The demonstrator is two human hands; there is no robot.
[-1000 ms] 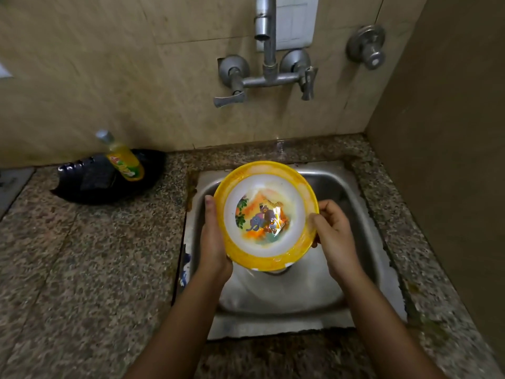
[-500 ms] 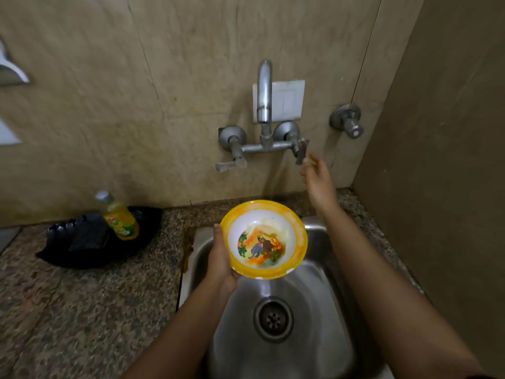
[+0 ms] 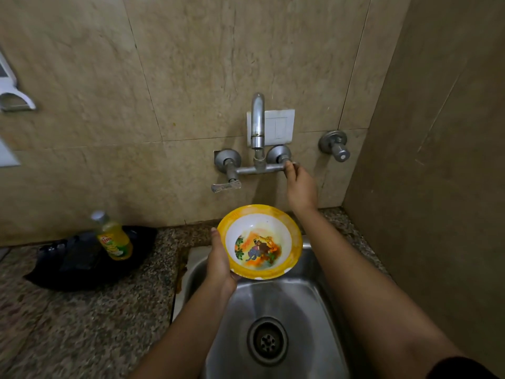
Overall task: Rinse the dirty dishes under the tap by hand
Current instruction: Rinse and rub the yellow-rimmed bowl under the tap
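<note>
Both hands are up at the steel sink (image 3: 308, 302), which is sunk into a speckled stone counter (image 3: 82, 324) in a corner of beige tiled wall (image 3: 191, 64). My left hand (image 3: 218, 258) grips the yellow-rimmed bowl (image 3: 262, 242) by its left edge, thumb lying along the rim, and holds it tilted over the back of the sink, below the tap (image 3: 257, 124). My right hand (image 3: 299, 184) reaches up, fingers curled round the tap's right handle (image 3: 293, 162), hiding most of it. The left lever (image 3: 226, 186) points sideways. Near the counter's back edge, left of the sink, a yellow bottle (image 3: 113, 237) stands on a black bag (image 3: 82, 263). A round drain (image 3: 267, 341) sits in the sink floor.
</note>
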